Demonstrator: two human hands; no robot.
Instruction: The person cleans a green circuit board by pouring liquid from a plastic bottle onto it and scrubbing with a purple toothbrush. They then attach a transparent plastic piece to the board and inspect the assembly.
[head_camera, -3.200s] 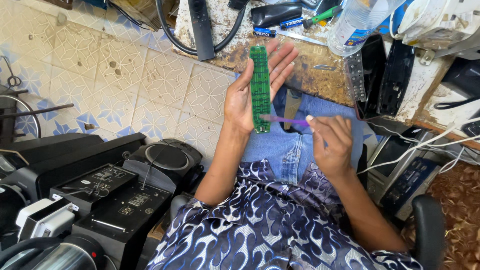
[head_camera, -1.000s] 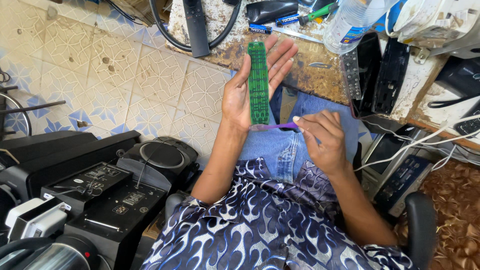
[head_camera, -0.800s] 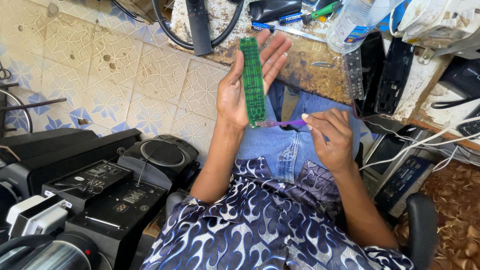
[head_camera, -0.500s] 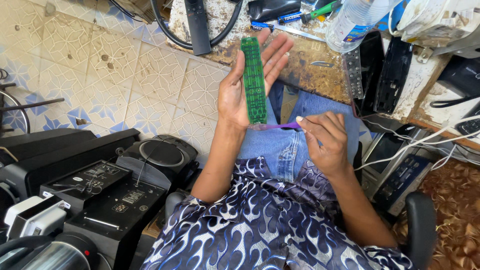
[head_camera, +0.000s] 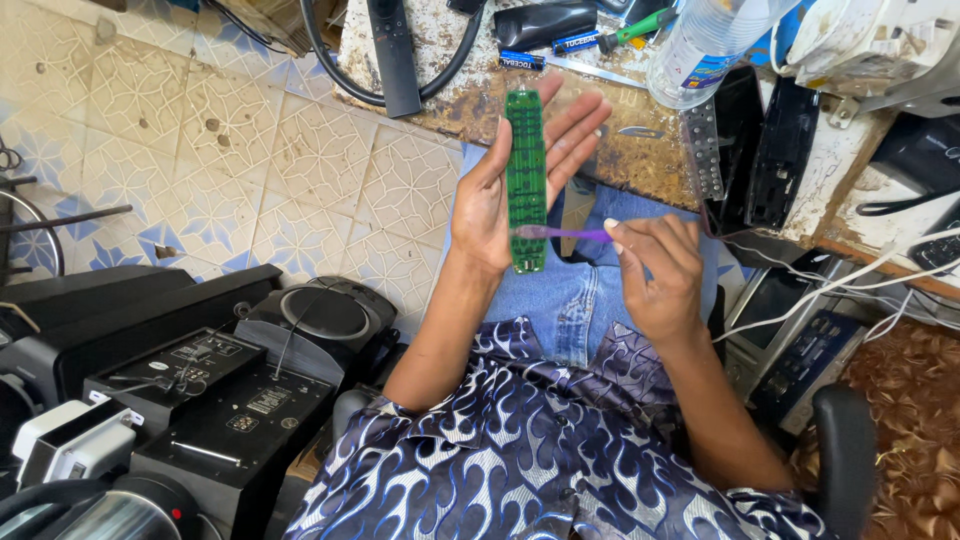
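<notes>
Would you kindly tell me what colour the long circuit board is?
Green; the circuit board, in the left hand, shows clearly in the head view.

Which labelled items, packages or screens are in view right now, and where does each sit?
Plastic bottle: workbench, top right; clear, blue-and-white label band.
Battery: bench above the left hand; blue and black cylinder, lying flat.
Device with dark screen: floor, right of the right hand; grey frame.
Black stereo unit: lower left; small white labels.

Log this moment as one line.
left hand: holds green circuit board upright | right hand: purple brush touching board's lower part
</notes>
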